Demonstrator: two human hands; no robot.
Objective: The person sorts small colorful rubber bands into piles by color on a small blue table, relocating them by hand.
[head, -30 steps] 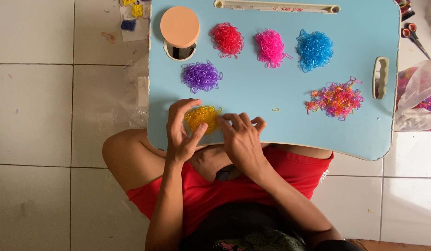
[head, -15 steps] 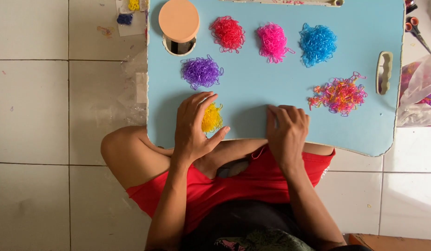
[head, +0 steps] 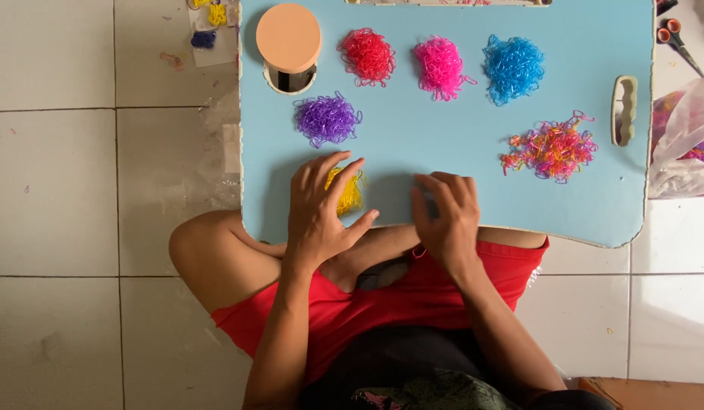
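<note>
My left hand (head: 315, 211) lies spread over a small heap of yellow rubber bands (head: 351, 194) near the front edge of a light blue lap table (head: 443, 144). Its fingers cover the heap's left side. My right hand (head: 446, 216) rests palm down on the table to the right of the heap, fingertips pressed to the surface, with nothing visible in it. Farther back lie separate heaps of purple bands (head: 327, 118), red bands (head: 367, 55), pink bands (head: 440, 67) and blue bands (head: 513, 67). A mixed-colour heap (head: 549, 148) sits at the right.
A round peach-coloured lid (head: 289, 36) stands over a cup hole at the table's back left. A cream handle (head: 623, 110) is at the right edge. On the tiled floor to the right are scissors (head: 677, 39) and a plastic bag of bands (head: 686, 144).
My right hand left the yellow heap, reached right to where a single loose band lay, and has slid back a little leftward. My left hand shifted to cover the yellow heap.
</note>
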